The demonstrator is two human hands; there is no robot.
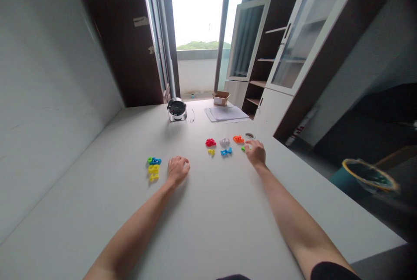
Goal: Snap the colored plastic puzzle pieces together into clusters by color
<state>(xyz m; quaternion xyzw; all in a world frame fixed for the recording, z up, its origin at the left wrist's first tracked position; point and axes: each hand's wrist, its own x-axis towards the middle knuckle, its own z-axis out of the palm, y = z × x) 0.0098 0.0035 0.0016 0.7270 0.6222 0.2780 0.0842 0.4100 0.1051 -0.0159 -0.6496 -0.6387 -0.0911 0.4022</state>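
My left hand rests on the white table with its fingers curled inward; whatever may be inside them is hidden. Just left of it lie small plastic pieces: a green piece, a blue piece and yellow pieces. My right hand is closed at the fingertips on a small green plastic piece, mostly covered by the fingers. Beside that hand sit orange pieces, blue pieces, whitish pieces, red pieces and a yellow piece.
Beyond my right hand lies a curved grey-white object. Papers, a small cardboard box and a round black device on a stand are at the far end. A bin stands right of the table.
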